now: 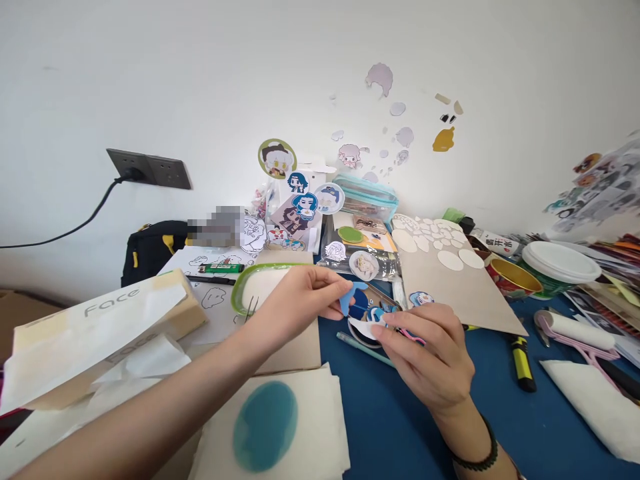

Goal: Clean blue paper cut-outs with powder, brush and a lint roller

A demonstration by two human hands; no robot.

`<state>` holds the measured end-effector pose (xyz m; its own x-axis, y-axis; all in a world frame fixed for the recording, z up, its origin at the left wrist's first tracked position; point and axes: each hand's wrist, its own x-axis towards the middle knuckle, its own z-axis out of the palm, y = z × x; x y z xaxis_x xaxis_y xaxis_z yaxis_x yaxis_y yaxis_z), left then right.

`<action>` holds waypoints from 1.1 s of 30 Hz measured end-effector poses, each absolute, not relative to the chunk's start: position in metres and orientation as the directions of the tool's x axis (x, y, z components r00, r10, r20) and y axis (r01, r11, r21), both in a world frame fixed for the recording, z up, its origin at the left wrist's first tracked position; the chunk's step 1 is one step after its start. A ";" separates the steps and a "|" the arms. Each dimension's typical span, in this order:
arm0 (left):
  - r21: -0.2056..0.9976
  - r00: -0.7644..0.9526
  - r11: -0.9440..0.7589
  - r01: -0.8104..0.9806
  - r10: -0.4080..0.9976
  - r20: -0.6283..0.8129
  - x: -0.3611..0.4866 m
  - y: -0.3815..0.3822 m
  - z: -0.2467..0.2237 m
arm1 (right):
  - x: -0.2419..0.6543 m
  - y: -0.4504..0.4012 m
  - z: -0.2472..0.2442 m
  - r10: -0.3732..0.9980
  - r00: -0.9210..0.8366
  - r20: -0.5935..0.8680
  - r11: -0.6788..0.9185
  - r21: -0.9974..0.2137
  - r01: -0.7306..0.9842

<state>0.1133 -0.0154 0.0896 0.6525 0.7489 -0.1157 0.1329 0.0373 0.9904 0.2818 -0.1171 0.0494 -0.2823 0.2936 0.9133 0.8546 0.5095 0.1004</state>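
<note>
My left hand (317, 290) reaches in from the lower left, its thumb and fingers pinching a small light-blue cut-out piece (349, 298). Just to the right, my right hand (435, 353) pinches a white curved cut-out piece (363, 327) between thumb and fingertips. The two pieces are close together; whether they touch I cannot tell. Beneath and behind the hands is a round dark-blue item (359, 305), partly hidden. A pale teal pen-like stick (365, 350) lies on the blue table below the hands. Beyond my right hand, a blue-haired character cut-out (421, 298) rests on a board.
At left are a tissue box (100, 333) and a green-rimmed tray (237, 293). A stack of white sheets with a teal oval (265, 427) lies in front. Rightward are a board with white shapes (470, 293), a yellow cutter (523, 367), a lint roller (575, 330) and a lidded tub (560, 263).
</note>
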 end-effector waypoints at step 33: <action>0.998 0.588 -0.047 -0.041 0.807 0.062 0.080 -0.005 0.135 | 0.335 -0.008 0.032 0.865 0.438 0.246 -0.018 -0.856 0.517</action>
<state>0.0796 -0.0053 0.1353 0.5876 0.8068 0.0622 -0.0406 -0.0474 0.9980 0.3351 -0.0083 0.0322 0.4375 0.8650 0.2457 0.5169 -0.0184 -0.8559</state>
